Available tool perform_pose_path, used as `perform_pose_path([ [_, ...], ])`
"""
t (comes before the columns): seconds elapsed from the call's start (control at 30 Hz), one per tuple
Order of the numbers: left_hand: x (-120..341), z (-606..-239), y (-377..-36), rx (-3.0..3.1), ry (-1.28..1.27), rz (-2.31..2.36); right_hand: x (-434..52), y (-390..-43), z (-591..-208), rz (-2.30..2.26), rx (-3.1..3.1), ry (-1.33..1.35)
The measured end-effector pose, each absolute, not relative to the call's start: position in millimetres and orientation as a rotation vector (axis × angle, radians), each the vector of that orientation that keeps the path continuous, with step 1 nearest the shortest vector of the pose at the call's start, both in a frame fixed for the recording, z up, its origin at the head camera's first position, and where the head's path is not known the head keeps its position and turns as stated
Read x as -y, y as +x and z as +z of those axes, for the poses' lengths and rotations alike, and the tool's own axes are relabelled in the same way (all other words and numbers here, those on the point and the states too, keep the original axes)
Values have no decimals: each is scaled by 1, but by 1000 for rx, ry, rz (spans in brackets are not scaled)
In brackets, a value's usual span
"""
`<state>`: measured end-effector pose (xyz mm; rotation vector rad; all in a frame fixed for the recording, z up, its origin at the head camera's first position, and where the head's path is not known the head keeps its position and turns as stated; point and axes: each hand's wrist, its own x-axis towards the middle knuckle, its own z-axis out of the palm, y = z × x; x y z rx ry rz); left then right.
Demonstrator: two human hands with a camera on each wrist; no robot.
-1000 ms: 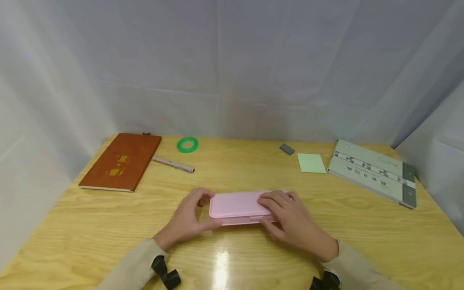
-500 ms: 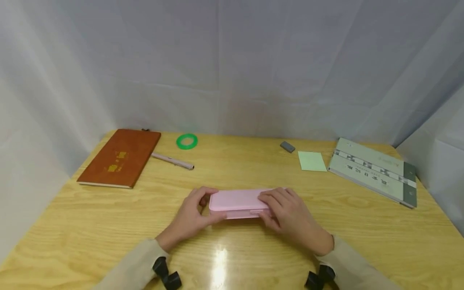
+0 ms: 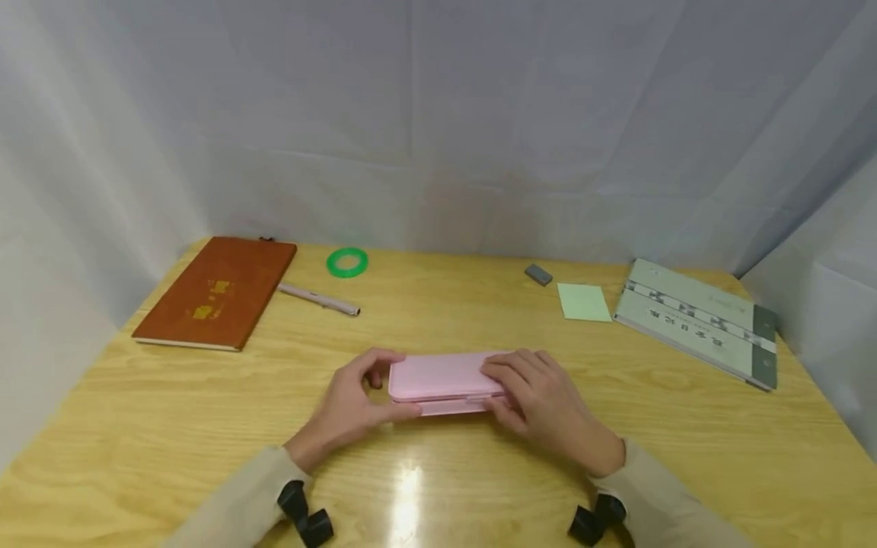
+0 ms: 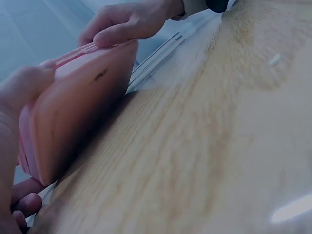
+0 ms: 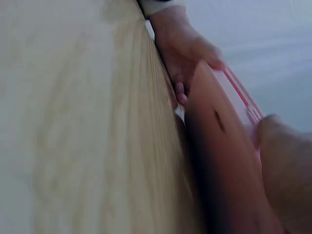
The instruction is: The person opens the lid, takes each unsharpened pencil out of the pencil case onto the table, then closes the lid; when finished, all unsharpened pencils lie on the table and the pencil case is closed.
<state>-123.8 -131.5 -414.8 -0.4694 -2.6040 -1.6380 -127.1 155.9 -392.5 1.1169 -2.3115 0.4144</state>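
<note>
Since a second ago the pink pencil case (image 3: pixel 441 381) has tipped up a little between the hands, near the front middle of the wooden table (image 3: pixel 685 449). The left hand (image 3: pixel 352 407) grips its left end, fingers curled; the right hand (image 3: pixel 541 399) clasps its right end.

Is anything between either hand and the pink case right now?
Nothing visible. The left hand grips the left end of the pink case and the right hand grips its right end, both in direct contact. The pen and the notebook lie well behind, apart from the case.
</note>
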Motion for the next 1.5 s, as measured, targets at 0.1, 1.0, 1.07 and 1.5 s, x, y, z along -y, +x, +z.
perform_pose_path([
  [0.1, 133, -415, -125, 2627, -535, -1614, -160, -128, -388, 488, 2303, 1149],
  [1.0, 129, -412, -121, 2759, -602, -1239, -159, -219, -353, 746, 2472, 1039],
  [1.07, 128, -412, -121, 2766, -595, -1233, -162, -203, -353, 740, 2506, 1118],
  [1.5, 129, -412, -122, 2796, -605, -1197, -183, -171, -377, 811, 2935, 1181],
])
